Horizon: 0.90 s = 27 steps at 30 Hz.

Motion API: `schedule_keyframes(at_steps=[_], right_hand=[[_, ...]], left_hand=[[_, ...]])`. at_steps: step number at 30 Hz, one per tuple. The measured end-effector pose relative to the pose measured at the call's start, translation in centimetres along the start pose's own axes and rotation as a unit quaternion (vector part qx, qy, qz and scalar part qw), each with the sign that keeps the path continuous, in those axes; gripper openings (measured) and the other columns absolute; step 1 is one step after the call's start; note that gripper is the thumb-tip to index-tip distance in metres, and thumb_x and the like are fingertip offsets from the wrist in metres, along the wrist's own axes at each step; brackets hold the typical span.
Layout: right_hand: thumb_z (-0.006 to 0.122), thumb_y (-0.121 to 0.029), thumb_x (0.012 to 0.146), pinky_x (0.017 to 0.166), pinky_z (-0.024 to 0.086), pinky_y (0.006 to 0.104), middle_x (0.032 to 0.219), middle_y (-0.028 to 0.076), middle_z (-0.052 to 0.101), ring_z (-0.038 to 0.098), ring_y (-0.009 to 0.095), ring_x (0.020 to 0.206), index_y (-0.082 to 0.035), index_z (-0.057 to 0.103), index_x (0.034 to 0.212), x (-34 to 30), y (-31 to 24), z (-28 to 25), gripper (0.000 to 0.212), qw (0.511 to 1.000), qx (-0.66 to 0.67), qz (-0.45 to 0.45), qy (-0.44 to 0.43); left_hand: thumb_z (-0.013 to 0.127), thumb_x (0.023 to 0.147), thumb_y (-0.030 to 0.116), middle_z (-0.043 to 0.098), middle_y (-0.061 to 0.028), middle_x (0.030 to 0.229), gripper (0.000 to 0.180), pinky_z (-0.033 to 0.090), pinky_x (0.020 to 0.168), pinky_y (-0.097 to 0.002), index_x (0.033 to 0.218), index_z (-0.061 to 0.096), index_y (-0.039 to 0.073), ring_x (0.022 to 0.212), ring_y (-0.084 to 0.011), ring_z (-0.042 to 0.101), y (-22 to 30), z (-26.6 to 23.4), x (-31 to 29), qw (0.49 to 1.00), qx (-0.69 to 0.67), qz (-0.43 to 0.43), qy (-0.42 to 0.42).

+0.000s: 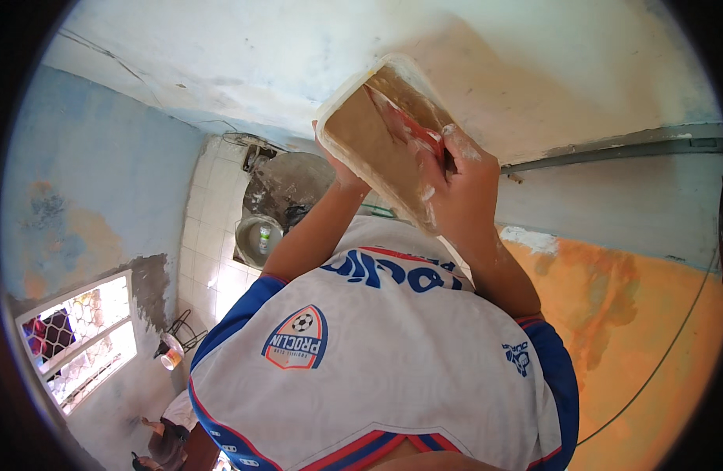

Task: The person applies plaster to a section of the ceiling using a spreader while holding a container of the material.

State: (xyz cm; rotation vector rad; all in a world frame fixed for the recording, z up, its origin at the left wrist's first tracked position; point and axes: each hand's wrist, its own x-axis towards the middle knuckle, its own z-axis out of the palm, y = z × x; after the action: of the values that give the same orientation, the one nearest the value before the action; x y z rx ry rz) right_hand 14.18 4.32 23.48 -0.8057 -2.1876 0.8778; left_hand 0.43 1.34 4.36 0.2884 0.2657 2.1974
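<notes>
Right hand (463,177) clamped on red-handled trowel (415,129) inside tub (377,145); left hand (342,174) grips tub's underside

We see bright daylight entering through the grilled window (83,337) at lower left, glaring white. The pale ceiling (314,47) is evenly lit with soft shadows. Fisheye distortion bends edges toward a dark rim; details stay reasonably sharp.

A single head-worn fisheye view looks steeply down the person's own shirt front (377,361) from very close. The floor (212,259) lies far below; walls bend around the rim.
</notes>
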Motion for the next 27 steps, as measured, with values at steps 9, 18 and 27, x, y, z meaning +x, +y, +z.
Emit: schedule_keyframes(at_steps=[9, 18, 27], right_hand=[[0.069, -0.01, 0.092, 0.055, 0.045, 0.0367, 0.071, 0.018, 0.061, 0.057, 0.031, 0.056, 0.001, 0.06, 0.087, -0.4, 0.8, 1.0, 0.016, 0.998, 0.044, 0.043, -0.027], [0.071, -0.012, 0.094, 0.053, 0.042, 0.0301, 0.066, 0.009, 0.057, 0.051, 0.01, 0.058, 0.003, 0.062, 0.091, -0.9, 1.2, 1.3, 0.018, 0.983, 0.136, 0.109, -0.053], [0.076, -0.004, 0.092, 0.089, 0.053, 0.028, 0.11, 0.009, 0.071, 0.065, 0.012, 0.096, 0.002, 0.061, 0.117, -1.2, 1.1, -1.6, 0.03, 0.885, 0.409, 0.218, -0.043]], left_hand=[[0.017, 0.1, 0.075, 0.051, -0.0073, 0.151, 0.085, 0.041, 0.116, -0.0453, 0.156, 0.043, 0.016, 0.136, -0.0274, 0.051, 0.3, -2.1, 0.5, 0.998, 0.044, 0.028, -0.021], [0.018, 0.099, 0.076, 0.051, -0.0068, 0.15, 0.087, 0.041, 0.116, -0.0451, 0.155, 0.043, 0.015, 0.137, -0.0277, 0.051, 1.3, 0.4, 0.0, 0.999, -0.027, -0.022, 0.039], [0.015, 0.099, 0.075, 0.052, -0.0063, 0.151, 0.086, 0.041, 0.116, -0.0457, 0.154, 0.045, 0.015, 0.137, -0.0285, 0.051, 0.7, -1.2, 0.4, 0.995, -0.001, -0.05, 0.082]])
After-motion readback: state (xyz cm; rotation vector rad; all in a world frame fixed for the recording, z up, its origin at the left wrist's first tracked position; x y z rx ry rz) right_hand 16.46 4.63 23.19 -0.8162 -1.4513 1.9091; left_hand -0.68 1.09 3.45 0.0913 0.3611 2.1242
